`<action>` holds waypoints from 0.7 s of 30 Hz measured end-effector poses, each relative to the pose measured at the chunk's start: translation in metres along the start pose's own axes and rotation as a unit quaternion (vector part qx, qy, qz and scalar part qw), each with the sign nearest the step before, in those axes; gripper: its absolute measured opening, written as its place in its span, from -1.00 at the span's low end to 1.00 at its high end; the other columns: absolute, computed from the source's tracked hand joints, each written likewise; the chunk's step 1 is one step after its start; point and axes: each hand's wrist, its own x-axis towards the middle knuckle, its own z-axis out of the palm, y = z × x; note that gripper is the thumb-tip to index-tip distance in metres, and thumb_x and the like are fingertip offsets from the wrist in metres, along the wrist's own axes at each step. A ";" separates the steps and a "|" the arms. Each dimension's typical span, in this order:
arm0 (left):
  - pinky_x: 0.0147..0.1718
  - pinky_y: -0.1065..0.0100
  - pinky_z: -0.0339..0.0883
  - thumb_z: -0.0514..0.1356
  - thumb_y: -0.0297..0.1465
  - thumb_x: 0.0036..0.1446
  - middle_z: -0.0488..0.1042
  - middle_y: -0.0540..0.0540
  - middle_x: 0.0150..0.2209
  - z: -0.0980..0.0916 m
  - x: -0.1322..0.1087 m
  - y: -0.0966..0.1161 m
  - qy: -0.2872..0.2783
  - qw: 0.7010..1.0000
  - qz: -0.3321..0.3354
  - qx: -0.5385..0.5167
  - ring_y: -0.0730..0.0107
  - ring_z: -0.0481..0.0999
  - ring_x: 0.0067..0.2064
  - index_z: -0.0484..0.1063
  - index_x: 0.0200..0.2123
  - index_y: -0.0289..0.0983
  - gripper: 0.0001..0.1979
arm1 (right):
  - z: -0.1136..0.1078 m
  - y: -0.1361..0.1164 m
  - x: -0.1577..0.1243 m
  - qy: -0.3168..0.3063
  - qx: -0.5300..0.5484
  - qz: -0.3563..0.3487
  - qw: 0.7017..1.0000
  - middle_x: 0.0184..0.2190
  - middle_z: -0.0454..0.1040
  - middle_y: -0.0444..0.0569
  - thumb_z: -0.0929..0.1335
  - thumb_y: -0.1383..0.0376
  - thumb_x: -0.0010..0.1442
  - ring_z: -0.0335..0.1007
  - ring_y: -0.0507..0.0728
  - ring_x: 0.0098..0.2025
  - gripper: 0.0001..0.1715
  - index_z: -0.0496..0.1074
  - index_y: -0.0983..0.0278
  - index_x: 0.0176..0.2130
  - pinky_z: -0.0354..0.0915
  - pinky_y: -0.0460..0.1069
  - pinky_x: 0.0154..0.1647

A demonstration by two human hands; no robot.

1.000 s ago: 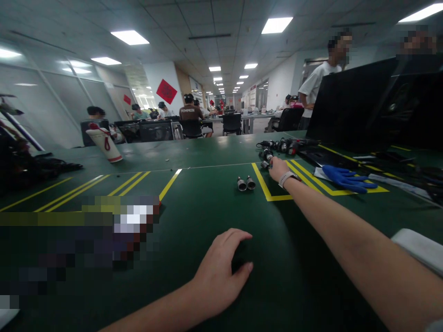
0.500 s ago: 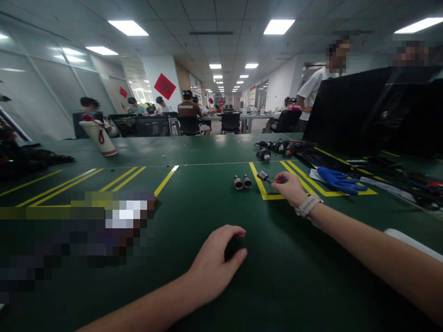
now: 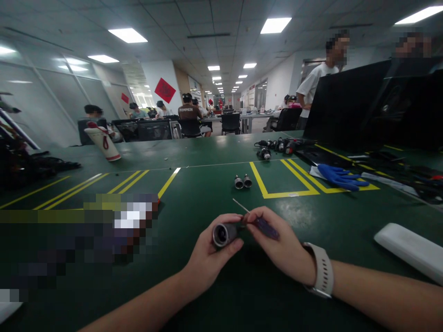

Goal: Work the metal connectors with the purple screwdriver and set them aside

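Observation:
My left hand (image 3: 211, 253) is closed around a hollow metal cylinder (image 3: 224, 234), whose open end faces me. Close beside it, my right hand (image 3: 277, 242) grips a screwdriver (image 3: 266, 227) with a dark purplish handle. The thin shaft points up and to the left, above the cylinder. The right thumb and fingertips are at the cylinder's far right end; whether they also pinch it, I cannot tell. Two similar metal cylinders (image 3: 242, 181) stand side by side on the green table (image 3: 207, 193), beyond my hands.
Yellow tape (image 3: 290, 194) marks rectangles on the table. A blue glove (image 3: 342, 177) lies to the right, near a white object (image 3: 408, 249). Dark metal fittings (image 3: 273, 147) and a black monitor (image 3: 349, 101) are farther back. A white cup-like container (image 3: 105, 144) leans at left.
My right hand came back toward me with the screwdriver and the cylinder from the taped rectangle. My left hand, previously open and holding nothing, has closed on the cylinder.

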 end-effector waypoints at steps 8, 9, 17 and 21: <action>-0.32 0.35 0.30 0.18 -0.46 0.01 0.39 -0.03 -0.32 -0.002 -0.002 0.000 -0.020 0.981 0.004 0.195 0.36 0.41 -0.28 0.29 -0.34 -0.24 -0.89 | -0.031 -0.017 -0.007 -0.040 0.095 -0.038 0.994 -0.59 0.29 -0.15 0.19 0.18 0.27 0.22 0.01 -0.53 -0.61 0.32 0.28 -0.51 0.16 -0.07 -0.52; -0.38 0.37 0.28 0.17 -0.44 0.01 0.38 -0.02 -0.34 -0.002 -0.002 0.000 -0.020 0.977 0.002 0.211 0.39 0.39 -0.33 0.27 -0.35 -0.24 -0.89 | -0.030 -0.021 -0.009 -0.055 0.114 -0.030 0.991 -0.61 0.26 -0.16 0.17 0.18 0.28 0.20 0.00 -0.56 -0.60 0.31 0.28 -0.51 0.14 -0.08 -0.55; -0.49 0.41 0.14 0.17 -0.37 -0.01 0.27 0.06 -0.55 0.001 -0.003 -0.001 -0.031 0.958 0.031 0.284 0.44 0.28 -0.46 0.23 -0.54 -0.24 -0.84 | -0.017 -0.054 -0.025 -0.104 -0.066 -0.100 0.987 -0.60 0.22 -0.16 0.18 0.34 0.24 0.15 -0.01 -0.53 -0.71 0.22 0.28 -0.51 0.12 -0.08 -0.47; -0.49 0.42 0.13 0.15 -0.41 -0.01 0.26 0.07 -0.58 0.002 -0.002 -0.002 -0.022 0.962 0.031 0.270 0.46 0.27 -0.48 0.21 -0.57 -0.24 -0.84 | -0.015 -0.055 -0.030 -0.110 -0.137 -0.129 0.976 -0.56 0.28 -0.11 0.16 0.35 0.24 0.20 0.03 -0.48 -0.76 0.24 0.26 -0.46 0.17 -0.05 -0.42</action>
